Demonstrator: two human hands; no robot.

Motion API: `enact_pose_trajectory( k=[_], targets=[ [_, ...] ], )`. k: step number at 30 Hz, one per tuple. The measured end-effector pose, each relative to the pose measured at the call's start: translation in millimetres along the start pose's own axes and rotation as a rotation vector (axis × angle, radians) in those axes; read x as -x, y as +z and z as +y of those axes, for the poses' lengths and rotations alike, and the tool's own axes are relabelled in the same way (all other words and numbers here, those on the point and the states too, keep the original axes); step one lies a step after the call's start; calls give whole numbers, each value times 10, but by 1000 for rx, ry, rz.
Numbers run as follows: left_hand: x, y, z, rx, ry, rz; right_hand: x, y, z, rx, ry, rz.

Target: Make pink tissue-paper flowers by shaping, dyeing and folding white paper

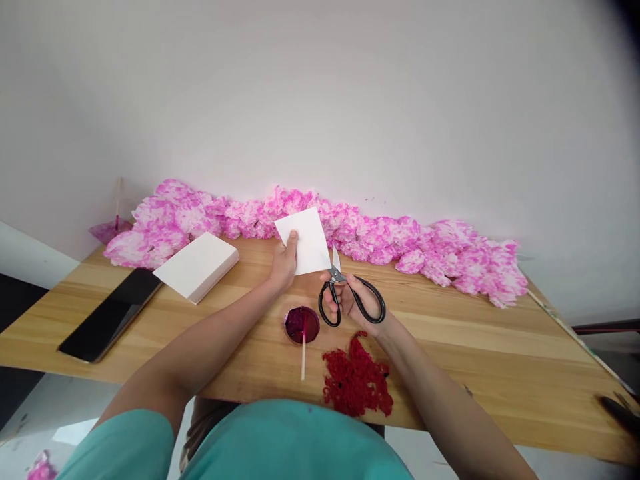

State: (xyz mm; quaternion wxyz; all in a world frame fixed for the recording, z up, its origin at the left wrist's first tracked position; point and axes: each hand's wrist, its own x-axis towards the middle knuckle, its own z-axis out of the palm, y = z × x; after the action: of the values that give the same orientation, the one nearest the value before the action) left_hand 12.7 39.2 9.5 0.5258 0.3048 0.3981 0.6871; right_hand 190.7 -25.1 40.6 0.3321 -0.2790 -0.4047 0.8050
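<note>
My left hand point(284, 261) pinches a white square sheet of paper point(309, 243), thumb on top, above the middle of the table. Just right of it, my right hand point(353, 300) has its fingers in the black handles of a pair of scissors point(337, 274). The blades are parted at the sheet's lower right corner. Below the hands stands a small round dish of dark red liquid point(295, 327) with a pale stick point(303, 360) in it. A tangle of red thread point(356, 380) lies right of the dish, near the table's front edge.
Pink and white crumpled paper flowers point(400, 237) line the back of the wooden table point(480, 347) along the wall. At the left lie a thick white paper stack point(197, 267) and a black phone point(113, 313). A dark object point(620, 415) sits at the far right edge.
</note>
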Motion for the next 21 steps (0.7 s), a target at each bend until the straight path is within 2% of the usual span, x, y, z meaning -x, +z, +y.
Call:
enact_pose_trajectory(
  k=[6, 13, 21],
  targets=[
    [59, 41, -8, 16, -51, -25, -10, -13, -18, -18, -41, 32],
    [38, 25, -31, 8, -16, 29, -31, -23, -7, -2, -30, 67],
    [27, 20, -17, 34, -13, 31, -28, -25, 7, 8, -41, 91]
  ],
)
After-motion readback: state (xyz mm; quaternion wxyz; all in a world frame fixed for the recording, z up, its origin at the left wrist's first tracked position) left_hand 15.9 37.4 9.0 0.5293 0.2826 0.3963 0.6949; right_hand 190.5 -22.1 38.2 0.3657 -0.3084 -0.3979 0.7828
